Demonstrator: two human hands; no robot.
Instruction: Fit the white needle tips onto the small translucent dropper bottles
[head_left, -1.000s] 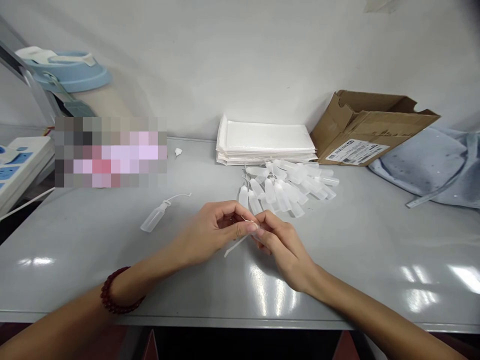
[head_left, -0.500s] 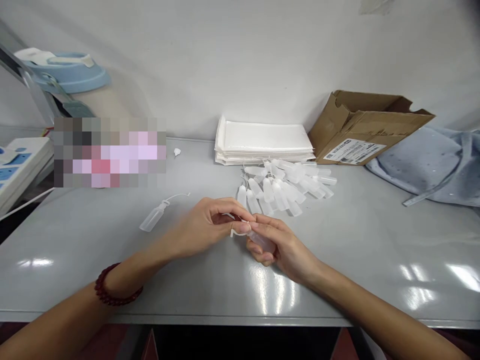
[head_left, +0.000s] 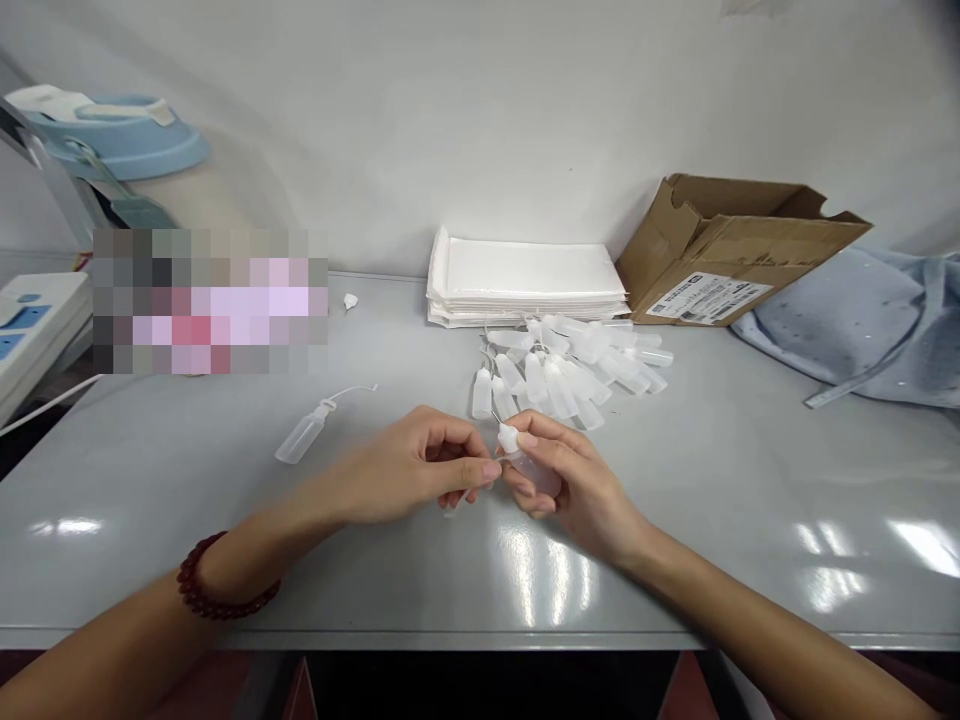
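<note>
My right hand (head_left: 574, 470) is wrapped around a small translucent needle-tip squeeze bottle (head_left: 536, 472), its white top and thin metal needle pointing up and left. Just left of that bottle, my left hand (head_left: 431, 460) pinches a thin pale strap (head_left: 504, 458) at the bottle's neck; a loose strap end hangs below the fingers. Further left, another bottle (head_left: 301, 436) lies on its side with its strap stretched out to the right. Behind my hands is a pile of similar bottles (head_left: 559, 385) with white tops.
White padded envelopes (head_left: 529, 268) are stacked against the wall beside an open cardboard box (head_left: 757, 235). A small white tip (head_left: 350, 301) lies on the grey table (head_left: 187, 480). Blue-grey cloth (head_left: 877, 320) sits at right, a power strip (head_left: 45, 320) and a blue-lidded container (head_left: 127, 145) at left.
My left hand's fingers have moved down off the bottle's top to the strap. The white top and needle now show in my right hand. The view has shifted slightly.
</note>
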